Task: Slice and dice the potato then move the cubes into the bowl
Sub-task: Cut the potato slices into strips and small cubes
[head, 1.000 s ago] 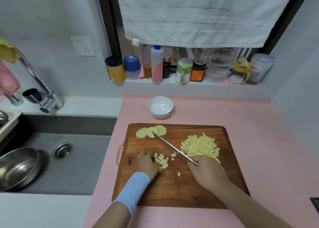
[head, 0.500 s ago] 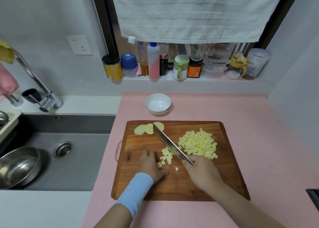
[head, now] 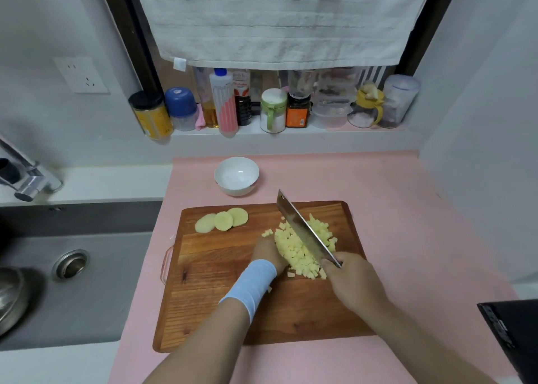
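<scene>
A heap of yellow potato cubes [head: 294,249] lies on the wooden cutting board [head: 221,293]. My right hand [head: 353,281] grips the handle of a cleaver [head: 304,228], whose blade stands tilted against the right side of the heap. My left hand [head: 266,254] presses against the heap's left side; its fingers are hidden behind the cubes. Three round potato slices [head: 222,220] overlap at the board's far left corner. A white bowl [head: 236,174], with nothing in it, stands on the pink mat just beyond the board.
A steel sink [head: 72,267] with a drain and a metal bowl [head: 8,296] lies left of the pink mat [head: 407,223]. Jars and bottles [head: 270,108] line the back ledge under a hanging towel. A dark object [head: 512,334] sits at the right edge.
The small batch of cubes was pushed right and merged with the big heap. My left hand followed it, and the cleaver swung right and now leans on the heap's other side.
</scene>
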Motion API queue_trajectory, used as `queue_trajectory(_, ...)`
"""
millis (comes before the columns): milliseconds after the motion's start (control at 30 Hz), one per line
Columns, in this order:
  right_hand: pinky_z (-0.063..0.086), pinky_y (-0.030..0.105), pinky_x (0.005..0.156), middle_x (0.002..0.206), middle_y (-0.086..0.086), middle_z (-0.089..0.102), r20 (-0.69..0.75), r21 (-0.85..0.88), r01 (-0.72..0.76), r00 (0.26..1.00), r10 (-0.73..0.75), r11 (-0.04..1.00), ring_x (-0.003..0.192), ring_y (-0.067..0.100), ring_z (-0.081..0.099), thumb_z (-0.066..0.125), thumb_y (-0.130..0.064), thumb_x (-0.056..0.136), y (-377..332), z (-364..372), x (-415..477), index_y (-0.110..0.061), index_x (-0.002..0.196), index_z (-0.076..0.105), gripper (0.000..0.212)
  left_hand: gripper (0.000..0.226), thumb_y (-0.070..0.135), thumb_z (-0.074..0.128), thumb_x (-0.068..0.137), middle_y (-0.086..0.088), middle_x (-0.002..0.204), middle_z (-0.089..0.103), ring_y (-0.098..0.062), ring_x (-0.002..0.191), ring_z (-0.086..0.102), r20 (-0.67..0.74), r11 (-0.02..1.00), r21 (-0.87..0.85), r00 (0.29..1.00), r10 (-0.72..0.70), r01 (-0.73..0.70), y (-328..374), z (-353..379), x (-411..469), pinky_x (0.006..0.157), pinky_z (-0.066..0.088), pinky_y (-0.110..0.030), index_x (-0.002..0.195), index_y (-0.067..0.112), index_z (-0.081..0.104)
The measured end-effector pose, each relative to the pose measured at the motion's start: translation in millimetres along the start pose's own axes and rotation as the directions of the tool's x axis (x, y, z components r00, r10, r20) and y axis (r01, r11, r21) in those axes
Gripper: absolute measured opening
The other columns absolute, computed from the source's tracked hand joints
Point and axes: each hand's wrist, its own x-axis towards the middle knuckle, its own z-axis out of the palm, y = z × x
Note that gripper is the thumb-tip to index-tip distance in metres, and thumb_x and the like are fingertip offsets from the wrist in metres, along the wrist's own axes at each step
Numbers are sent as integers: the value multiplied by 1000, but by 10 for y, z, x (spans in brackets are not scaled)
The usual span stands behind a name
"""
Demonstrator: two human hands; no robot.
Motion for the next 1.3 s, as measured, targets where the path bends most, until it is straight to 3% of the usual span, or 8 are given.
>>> queue_trajectory(200, 49, 31, 57, 64, -6, 66, 53, 26, -5, 999, 3, 1000, 64, 12, 64, 58, -37, 99, 15, 44, 61, -26, 90, 73, 22, 95, 42, 89, 59, 0, 129, 51, -22, 118, 54, 113, 987, 98, 983, -141, 130, -418, -219, -403, 101, 47, -35, 139, 25, 41)
queue_trajectory(400, 43, 29, 51, 55, -7, 59, 111, 58, 11, 994, -18, 998, 55, 13, 59, 58, -40, 99, -7, 123, 130, -27, 90, 75, 22, 44, 15, 76, 83, 6, 85, 69, -12, 81, 64, 10, 997, -38, 998, -67, 67, -278, -92, -337, 86, 54, -30, 122, 20, 58)
queue_trajectory(500, 40, 28, 49, 51, -9, 56, 126, 67, 14, 992, -22, 998, 50, 10, 54, 58, -41, 99, 14, 87, 176, -27, 84, 73, 25, 58, 20, 82, 80, 2, 101, 66, -15, 89, 64, -100, 981, -139, 984, -148, 133, -198, -106, -174, 88, 52, -32, 129, 18, 51)
queue_trajectory(667, 34, 27, 47, 45, -12, 49, 148, 65, 8, 989, -18, 998, 43, 8, 45, 57, -41, 99, 71, 8, 284, -27, 62, 57, 40, 81, 23, 80, 81, -9, 149, 25, -30, 123, 54, -82, 969, -65, 966, -245, 240, -155, -165, 94, 105, 43, -36, 148, 18, 35)
queue_trajectory(900, 34, 26, 46, 49, -7, 53, 176, 89, -3, 984, -13, 996, 44, 9, 48, 56, -39, 100, 82, -39, 468, -22, 71, 63, 34, 58, -10, 49, 81, -5, 129, 55, -19, 102, 63, 77, 992, 7, 989, -125, 125, 53, 15, 285, 95, 53, -28, 125, 27, 61)
queue_trajectory(1067, 32, 26, 43, 45, -8, 49, 199, 122, 20, 979, -44, 992, 39, 7, 43, 57, -36, 100, -6, 15, 533, -24, 64, 57, 37, 56, -11, 40, 89, 2, 112, 61, -18, 104, 61, -104, 972, -163, 977, -187, 169, -82, -307, 276, 94, 45, -22, 133, 19, 57)
queue_trajectory(1200, 30, 26, 42, 42, -10, 45, 216, 128, 15, 975, -43, 992, 37, 8, 39, 57, -37, 100, -138, 106, 518, -27, 60, 51, 41, 49, -2, 50, 87, -8, 129, 55, -30, 119, 49, -351, 984, 74, 928, -125, 160, -461, -701, 436, 101, 40, -35, 130, 18, 59)
queue_trajectory(1300, 32, 25, 41, 42, -10, 48, 222, 121, 6, 975, -33, 993, 36, 7, 41, 58, -40, 99, -244, 198, 503, -28, 61, 52, 41, 52, 20, 55, 92, -1, 145, 46, -30, 128, 39, -249, 921, 345, 963, -98, 183, -729, -893, 583, 102, 39, -39, 142, 31, 48)
